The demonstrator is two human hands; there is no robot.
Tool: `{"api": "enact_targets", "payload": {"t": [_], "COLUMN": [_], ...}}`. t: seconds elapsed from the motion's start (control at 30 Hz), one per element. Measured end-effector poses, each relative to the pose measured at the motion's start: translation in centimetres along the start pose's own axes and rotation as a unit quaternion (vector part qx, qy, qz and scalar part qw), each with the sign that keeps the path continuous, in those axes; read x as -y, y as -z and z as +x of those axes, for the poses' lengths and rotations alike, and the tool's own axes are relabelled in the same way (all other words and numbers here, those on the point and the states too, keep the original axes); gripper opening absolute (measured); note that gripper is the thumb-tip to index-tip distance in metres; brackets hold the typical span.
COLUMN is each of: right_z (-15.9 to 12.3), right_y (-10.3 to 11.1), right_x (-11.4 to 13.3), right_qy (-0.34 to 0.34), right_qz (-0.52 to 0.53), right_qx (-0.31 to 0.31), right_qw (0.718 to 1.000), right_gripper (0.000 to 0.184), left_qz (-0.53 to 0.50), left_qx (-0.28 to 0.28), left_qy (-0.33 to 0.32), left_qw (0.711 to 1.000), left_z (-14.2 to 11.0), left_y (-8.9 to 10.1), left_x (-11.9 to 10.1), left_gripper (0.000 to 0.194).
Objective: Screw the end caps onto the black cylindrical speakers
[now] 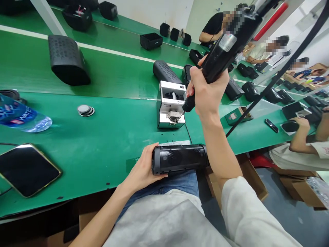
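A black electric screwdriver is gripped in my right hand, its bit slanting down to the front of a small white screw feeder. The tip is at or very near the feeder's metal outlet; whether it touches a screw is too small to tell. My left hand is wrapped round the left end of a black cylindrical speaker. That speaker lies sideways at the table's front edge, above my lap. Its right end is partly hidden by my right forearm.
Black speaker housings stand along the green table. To the left are a phone, a water bottle and round metal discs. A black cable crosses on the right, where co-workers sit. Cardboard boxes stand below.
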State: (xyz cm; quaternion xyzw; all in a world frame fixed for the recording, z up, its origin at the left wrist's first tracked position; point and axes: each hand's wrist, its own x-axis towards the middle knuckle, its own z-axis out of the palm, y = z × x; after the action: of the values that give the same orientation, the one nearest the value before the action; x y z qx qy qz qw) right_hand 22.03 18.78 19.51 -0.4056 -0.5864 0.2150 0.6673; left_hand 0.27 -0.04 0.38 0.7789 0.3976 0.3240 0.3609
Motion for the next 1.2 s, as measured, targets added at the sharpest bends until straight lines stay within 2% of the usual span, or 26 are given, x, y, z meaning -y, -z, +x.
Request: {"api": "enact_targets", "payload": {"t": [0.13, 0.27, 0.4, 0.5, 0.57, 0.63, 0.73, 0.83, 0.9, 0.97, 1.1, 1.2], "right_z": [-0.8, -2.6, -3.9, -2.8, -1.1, 0.6, 2.6, 3.4, 3.3, 2.6, 0.2, -1.1], "right_y": [2.0, 5.8, 8.8, 9.7, 9.8, 9.3, 7.4, 4.7, 3.3, 2.8, 3.3, 3.1], "right_x": [1.9, 6.1, 9.2, 9.3, 8.7, 7.8, 6.1, 4.2, 3.6, 4.2, 7.0, 7.3], "right_qy": [0.032, 0.073, 0.102, 0.166, 0.237, 0.269, 0.268, 0.283, 0.250, 0.225, 0.253, 0.211], "right_qz": [0.005, 0.024, 0.053, 0.084, 0.127, 0.159, 0.165, 0.097, 0.021, 0.001, 0.101, 0.070], "right_qx": [0.010, -0.019, -0.066, -0.126, -0.163, -0.160, -0.101, -0.125, -0.130, -0.124, -0.145, -0.095], "right_qw": [0.999, 0.997, 0.991, 0.974, 0.949, 0.936, 0.944, 0.946, 0.959, 0.966, 0.951, 0.970], "right_gripper": [0.059, 0.030, 0.016, 0.019, 0.019, 0.017, 0.017, 0.020, 0.031, 0.036, 0.016, 0.017], "left_qz": [0.003, -0.001, 0.000, 0.001, 0.003, 0.007, 0.009, 0.006, 0.003, 0.001, 0.002, 0.001], "left_qx": [-0.001, 0.000, -0.003, 0.002, 0.005, 0.004, -0.001, -0.008, -0.012, -0.011, -0.001, -0.007], "left_qy": [0.003, 0.001, 0.003, 0.009, 0.015, 0.020, 0.022, 0.020, 0.017, 0.015, 0.013, 0.009], "left_qw": [1.000, 1.000, 1.000, 1.000, 1.000, 1.000, 1.000, 1.000, 1.000, 1.000, 1.000, 1.000], "left_z": [0.0, 0.0, 0.1, 0.0, 0.0, 0.0, -0.1, -0.2, -0.2, -0.2, -0.2, 0.0], "left_y": [0.0, 0.0, 0.0, 0.0, 0.0, 0.1, 0.0, 0.0, 0.0, 0.0, 0.0, 0.0], "left_x": [0.0, 0.1, 0.3, 0.5, 0.4, 0.2, 0.1, 0.0, 0.0, 0.0, 0.0, 0.0], "left_gripper": [0.116, 0.113, 0.108, 0.108, 0.108, 0.109, 0.111, 0.113, 0.113, 0.112, 0.114, 0.115]}}
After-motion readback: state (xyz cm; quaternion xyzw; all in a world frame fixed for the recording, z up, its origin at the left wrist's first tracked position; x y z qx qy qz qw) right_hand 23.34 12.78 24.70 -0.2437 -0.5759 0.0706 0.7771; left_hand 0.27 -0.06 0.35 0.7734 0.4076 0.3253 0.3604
